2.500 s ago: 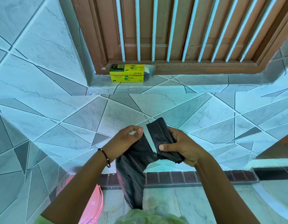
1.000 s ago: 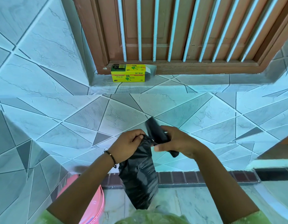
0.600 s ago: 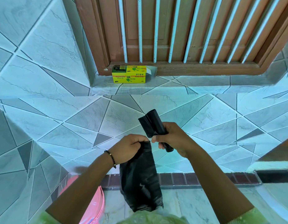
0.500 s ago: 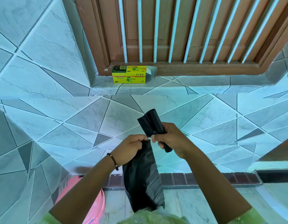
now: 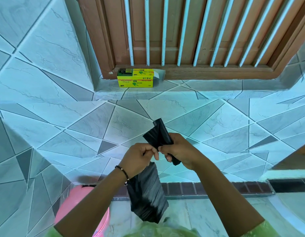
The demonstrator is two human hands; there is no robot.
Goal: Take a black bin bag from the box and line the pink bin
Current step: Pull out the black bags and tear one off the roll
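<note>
Here, pale blue wall tiles (image 5: 66,137) sit under a brown wooden window (image 5: 191,31). Both the left hand (image 5: 139,158) and the right hand (image 5: 179,149) pinch a thin black plastic bag (image 5: 146,192).

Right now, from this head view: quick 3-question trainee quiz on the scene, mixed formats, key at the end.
1. True or false: the pink bin is already lined with the bag.
2. Where does the yellow box sit? A) inside the bin B) on the tiled ledge below the wooden window frame C) on the floor
3. Which hand holds the roll of bags, and which the hanging black bag?

Key: 1 false. 2 B. 3 right hand holds the roll; left hand holds the hanging bag.
</note>
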